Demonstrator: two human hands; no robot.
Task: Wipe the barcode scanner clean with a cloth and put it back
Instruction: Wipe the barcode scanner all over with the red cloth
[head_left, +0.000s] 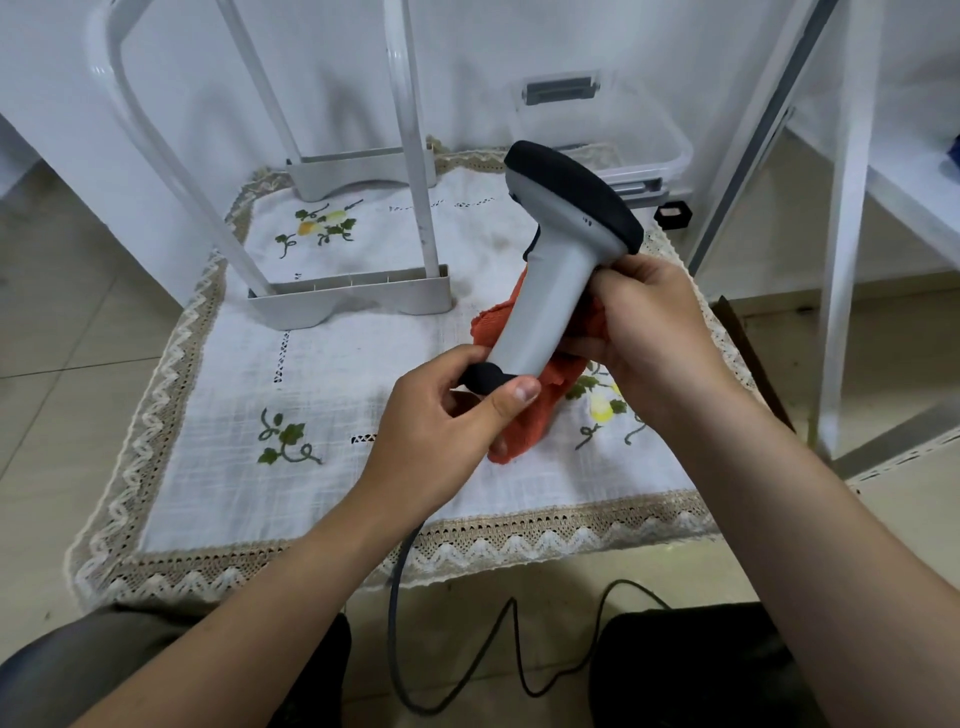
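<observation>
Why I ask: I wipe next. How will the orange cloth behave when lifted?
Probably floppy: the orange cloth crumples in folds round the scanner handle. Likely light, since the right hand bunches it easily. Its textured surface suggests little slipping.

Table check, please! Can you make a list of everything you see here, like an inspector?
Surface: white embroidered tablecloth, lace edge, grey smudges.
Job's things: barcode scanner held off the table, head up; orange cloth behind its handle.
Clutter: white plastic frame standing on the tablecloth; clear box behind; small black object beside it.
Hands: left hand pinches the scanner's black base; right hand holds the cloth against the handle.
Cables: dark cable drops past the table edge, loops on the floor.
Surroundings: tiled floor; white shelf post at right.
</observation>
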